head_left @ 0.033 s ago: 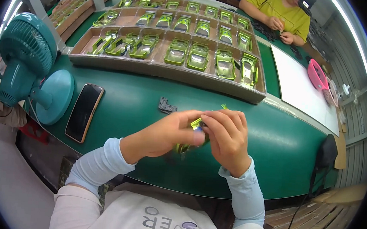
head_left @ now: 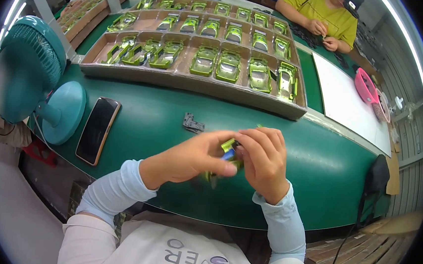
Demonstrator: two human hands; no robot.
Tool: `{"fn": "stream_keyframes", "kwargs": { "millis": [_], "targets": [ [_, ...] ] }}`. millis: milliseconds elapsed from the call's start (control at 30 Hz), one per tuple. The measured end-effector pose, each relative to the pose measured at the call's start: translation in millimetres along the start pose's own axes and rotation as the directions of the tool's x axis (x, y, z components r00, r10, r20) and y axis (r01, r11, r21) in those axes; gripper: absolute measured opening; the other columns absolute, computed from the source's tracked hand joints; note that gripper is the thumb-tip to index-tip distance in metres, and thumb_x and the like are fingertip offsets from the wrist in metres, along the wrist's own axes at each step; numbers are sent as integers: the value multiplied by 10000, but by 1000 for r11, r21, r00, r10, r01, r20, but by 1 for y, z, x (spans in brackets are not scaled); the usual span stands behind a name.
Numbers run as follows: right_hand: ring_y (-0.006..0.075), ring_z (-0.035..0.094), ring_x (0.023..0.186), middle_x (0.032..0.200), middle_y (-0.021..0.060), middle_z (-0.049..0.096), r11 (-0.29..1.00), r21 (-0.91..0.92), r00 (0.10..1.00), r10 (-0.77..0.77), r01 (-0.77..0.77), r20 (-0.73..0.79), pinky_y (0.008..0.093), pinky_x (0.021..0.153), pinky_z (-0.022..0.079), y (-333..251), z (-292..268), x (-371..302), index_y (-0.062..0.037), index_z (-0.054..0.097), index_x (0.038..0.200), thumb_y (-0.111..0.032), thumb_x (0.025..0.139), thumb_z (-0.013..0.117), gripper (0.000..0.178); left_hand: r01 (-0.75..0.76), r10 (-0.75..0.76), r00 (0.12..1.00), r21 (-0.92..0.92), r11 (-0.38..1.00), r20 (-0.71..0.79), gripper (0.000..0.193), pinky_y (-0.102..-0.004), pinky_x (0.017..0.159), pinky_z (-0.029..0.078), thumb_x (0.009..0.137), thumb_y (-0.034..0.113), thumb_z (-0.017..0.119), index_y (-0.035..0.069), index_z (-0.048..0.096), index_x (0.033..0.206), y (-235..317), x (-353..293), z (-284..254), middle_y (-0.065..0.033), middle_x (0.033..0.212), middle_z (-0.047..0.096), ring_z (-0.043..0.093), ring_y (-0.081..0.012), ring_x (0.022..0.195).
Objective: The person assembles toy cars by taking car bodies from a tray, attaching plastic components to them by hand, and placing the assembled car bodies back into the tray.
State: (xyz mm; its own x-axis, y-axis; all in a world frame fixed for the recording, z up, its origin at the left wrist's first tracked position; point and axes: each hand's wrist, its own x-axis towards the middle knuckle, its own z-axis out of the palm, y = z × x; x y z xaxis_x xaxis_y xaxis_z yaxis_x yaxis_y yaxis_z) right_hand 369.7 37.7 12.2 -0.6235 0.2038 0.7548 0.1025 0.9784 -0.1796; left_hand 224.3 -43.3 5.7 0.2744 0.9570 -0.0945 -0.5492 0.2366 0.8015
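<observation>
My left hand (head_left: 190, 154) and my right hand (head_left: 265, 158) meet over the green table, both closed around a lime-green toy car body (head_left: 227, 146). Most of it is hidden by my fingers. A blue patch shows on it beside my left thumb, and something dark is at my right fingertips, too small to name. Below my left thumb, a lower part of the green piece pokes out, slightly blurred. Just beyond my left hand a dark grey plastic part (head_left: 192, 123) lies on the table.
A cardboard tray (head_left: 190, 84) with compartments of green car bodies spans the far side. To the left are a phone (head_left: 97, 130) and a teal fan (head_left: 63, 115). A white board (head_left: 348, 103) and pink basket (head_left: 366, 86) lie right. Co-workers sit across.
My left thumb has shifted slightly down, uncovering more of the blue patch. The held car body has tilted a little in my hands. The fan's head has turned slightly.
</observation>
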Motion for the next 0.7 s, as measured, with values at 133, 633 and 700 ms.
{"fn": "stream_keyframes", "kwargs": {
  "millis": [133, 633, 700],
  "targets": [
    [262, 536, 704, 819, 106, 579, 993, 57, 990, 111, -107, -83, 356, 592, 428, 2, 3, -9, 2, 570, 872, 19, 673, 592, 201, 53, -73, 995, 239, 970, 75, 579, -244, 740, 420, 780, 127, 598, -11, 324, 1271, 4, -4, -1, -61, 984, 515, 493, -110, 866],
    [241, 559, 681, 814, 128, 554, 791, 525, 939, 340, -315, 52, 287, 569, 455, -12, -3, -8, -11, 583, 853, -39, 747, 621, 116, -401, 559, 820, 821, 406, 124, 153, -255, 599, 478, 724, -19, 618, -8, 591, 874, 5, -8, -5, -96, 785, 603, 612, -168, 702],
    [246, 558, 673, 800, 126, 556, 836, 478, 957, 287, -268, 35, 294, 557, 456, -12, -3, -6, -9, 583, 853, -17, 719, 635, 144, -451, 638, 737, 865, 218, 223, 157, -273, 596, 475, 714, -28, 613, -6, 588, 867, 4, -8, -6, -112, 788, 597, 601, -221, 696]
  ]
}}
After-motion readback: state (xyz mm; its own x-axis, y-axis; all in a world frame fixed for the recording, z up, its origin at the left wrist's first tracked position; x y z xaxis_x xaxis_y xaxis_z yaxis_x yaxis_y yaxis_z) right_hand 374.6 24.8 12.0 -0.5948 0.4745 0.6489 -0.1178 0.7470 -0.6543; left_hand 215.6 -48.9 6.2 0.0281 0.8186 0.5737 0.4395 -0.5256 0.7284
